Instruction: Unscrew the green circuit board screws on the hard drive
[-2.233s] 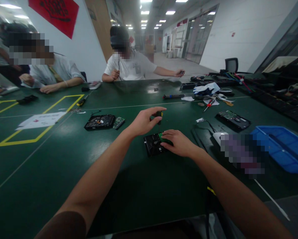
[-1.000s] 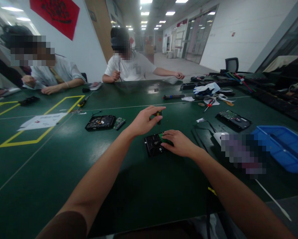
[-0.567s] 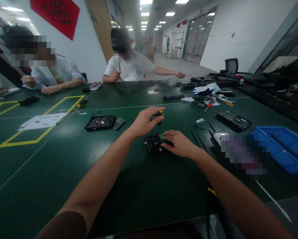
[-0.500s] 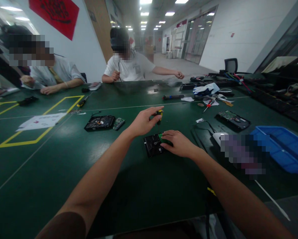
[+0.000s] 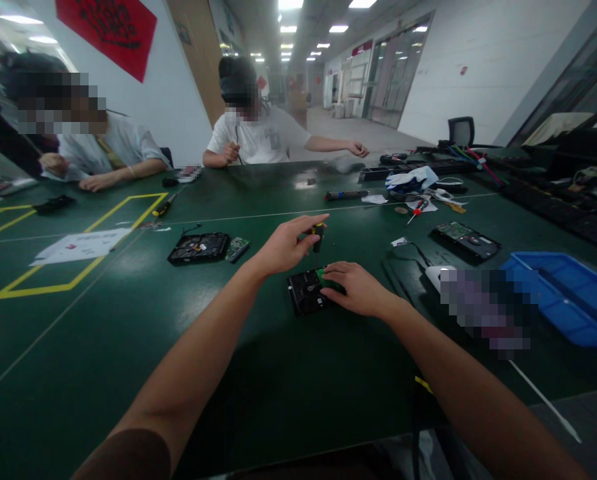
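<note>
A black hard drive (image 5: 306, 293) with a green circuit board lies on the table in front of me. My left hand (image 5: 289, 244) pinches the black and yellow handle of a screwdriver (image 5: 318, 235). The shaft points down at the far edge of the drive; where its tip sits is too small to make out. From the right, my right hand (image 5: 353, 285) grips the drive, its fingers over the green board and thumb along the near part. That hand hides the drive's right side.
An opened hard drive (image 5: 198, 247) and a loose circuit board (image 5: 237, 249) lie to the left. Rightward are another drive (image 5: 467, 241), a white cable (image 5: 543, 400) and a blue tray (image 5: 573, 293). Tools and a glove (image 5: 411, 179) lie farther back. Two people sit across the table.
The screwdriver has turned in my left hand, its handle showing less yellow. My right hand and the hard drive stay in place.
</note>
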Demonstrator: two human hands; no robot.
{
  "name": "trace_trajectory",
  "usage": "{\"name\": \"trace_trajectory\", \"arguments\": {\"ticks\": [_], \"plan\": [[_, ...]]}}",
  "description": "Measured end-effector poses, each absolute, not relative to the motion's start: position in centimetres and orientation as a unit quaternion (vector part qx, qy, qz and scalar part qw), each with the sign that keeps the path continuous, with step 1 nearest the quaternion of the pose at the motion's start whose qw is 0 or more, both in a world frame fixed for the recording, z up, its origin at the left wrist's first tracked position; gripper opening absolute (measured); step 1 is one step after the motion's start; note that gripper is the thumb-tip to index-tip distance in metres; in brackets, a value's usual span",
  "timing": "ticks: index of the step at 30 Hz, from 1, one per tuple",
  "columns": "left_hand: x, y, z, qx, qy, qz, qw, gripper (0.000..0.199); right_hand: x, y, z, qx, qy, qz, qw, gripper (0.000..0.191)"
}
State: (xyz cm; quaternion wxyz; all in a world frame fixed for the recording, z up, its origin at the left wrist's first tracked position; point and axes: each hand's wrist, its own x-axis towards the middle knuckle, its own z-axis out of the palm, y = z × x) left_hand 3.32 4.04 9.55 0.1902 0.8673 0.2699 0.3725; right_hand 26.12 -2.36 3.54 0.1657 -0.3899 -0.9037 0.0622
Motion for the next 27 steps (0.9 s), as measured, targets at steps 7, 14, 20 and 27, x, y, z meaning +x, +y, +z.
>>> {"name": "trace_trajectory", "arguments": {"ticks": [7,14,20,27], "plan": [[4.07,3.95,9.13,0.846,0.312,0.415,0.123,0.039,26.11,-2.37,3.58,-0.393,-0.902,0.065,0.167,0.036],[3.99,3.72,9.45,0.859,0.299,0.388,0.147,0.046,26.07,-2.46,3.81,-0.391,-0.902,0.070,0.167,0.035],[3.99,3.78,9.41,0.849,0.313,0.396,0.156,0.044,26.07,-2.46,3.60,-0.393,-0.902,0.064,0.168,0.036],[3.75,4.11,9.29,0.842,0.309,0.391,0.208,0.041,26.09,-2.47,3.74,-0.398,-0.899,0.066,0.169,0.035]]}}
